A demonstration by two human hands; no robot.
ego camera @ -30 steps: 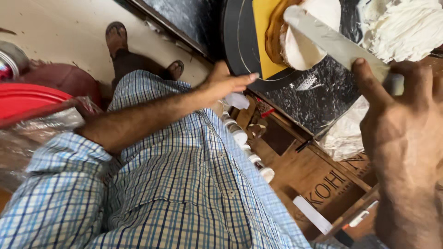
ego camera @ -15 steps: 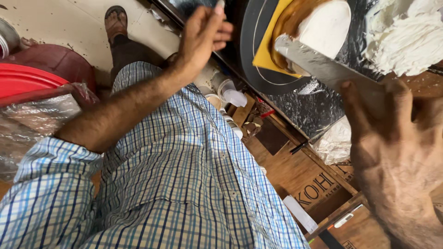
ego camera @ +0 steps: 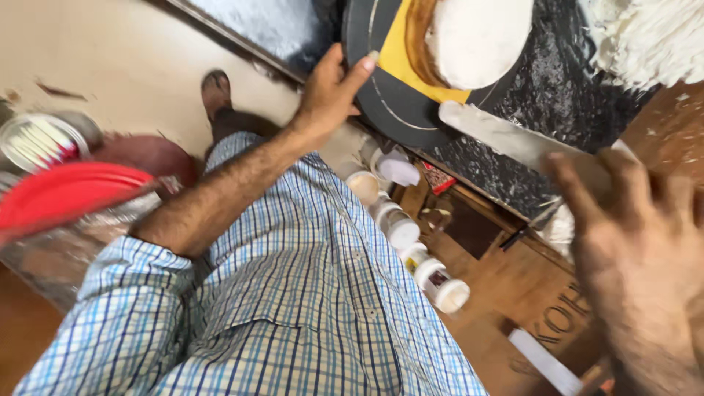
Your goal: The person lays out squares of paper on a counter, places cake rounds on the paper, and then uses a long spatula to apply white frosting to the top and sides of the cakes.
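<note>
At three o'clock our blurred right hand (ego camera: 645, 249) grips a frosted spatula (ego camera: 506, 139); our left hand (ego camera: 330, 92) clasps the turntable (ego camera: 381, 88) rim.

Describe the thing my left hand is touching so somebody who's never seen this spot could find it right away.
Start at the black speckled counter along the top of the view. At its near edge sits a flat, round, dark turntable, and the left hand grips its rim. Unlike the small white-lidded jars on the shelf below, it is wide and carries a yellow board with a white-iced cake.
</note>
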